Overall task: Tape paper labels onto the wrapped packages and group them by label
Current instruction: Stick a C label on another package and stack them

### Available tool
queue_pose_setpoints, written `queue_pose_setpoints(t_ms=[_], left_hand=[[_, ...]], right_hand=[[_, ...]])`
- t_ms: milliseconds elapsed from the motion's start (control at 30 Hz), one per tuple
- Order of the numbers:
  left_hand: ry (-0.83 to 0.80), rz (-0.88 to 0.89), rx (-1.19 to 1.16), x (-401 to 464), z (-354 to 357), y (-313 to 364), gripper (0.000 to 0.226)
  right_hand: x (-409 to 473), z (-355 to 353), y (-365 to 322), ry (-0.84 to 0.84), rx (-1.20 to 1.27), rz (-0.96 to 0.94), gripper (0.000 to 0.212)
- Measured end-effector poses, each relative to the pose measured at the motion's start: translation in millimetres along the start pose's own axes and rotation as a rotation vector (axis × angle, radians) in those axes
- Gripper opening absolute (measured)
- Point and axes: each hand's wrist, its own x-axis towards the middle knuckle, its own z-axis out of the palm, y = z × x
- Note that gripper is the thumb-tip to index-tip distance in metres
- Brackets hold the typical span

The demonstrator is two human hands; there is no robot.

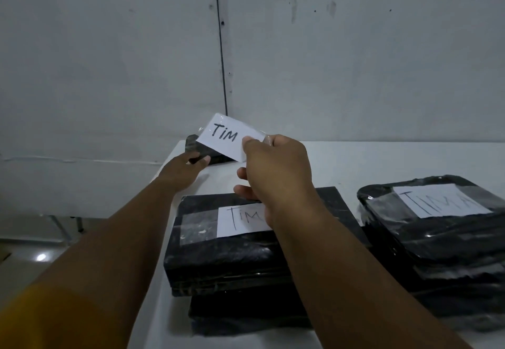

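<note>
Packages in black wrap: two labelled stacks low in frame, centre (240, 242) and right (437, 239), one bare package (202, 149) mid-frame under the left hand's (185, 169) fingertips. Right hand (276, 173) pinches the one loose label (232, 136) (tape trailing); lay it flat, centred.
</note>
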Motion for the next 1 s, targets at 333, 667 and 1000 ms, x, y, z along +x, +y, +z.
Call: queue_pose_setpoints(t_ms=[333, 667, 1000], left_hand=[[0.353, -0.257, -0.135, 3.7, 2.9, 7.4, 0.056], [0.174, -0.388, -0.153, 15.3, 9.1, 24.6, 0.101], [0.202, -0.388, -0.222, 20.7, 18.6, 29.5, 0.052]], right_hand=[[-2.6, -2.8, -1.7, -0.016, 0.093, 0.031, 0.014], [-5.3, -5.2, -0.7, -0.020, 0.124, 0.028, 0.018], [-3.6, -9.7, 2.9, -0.026, 0.146, 0.009, 0.011]])
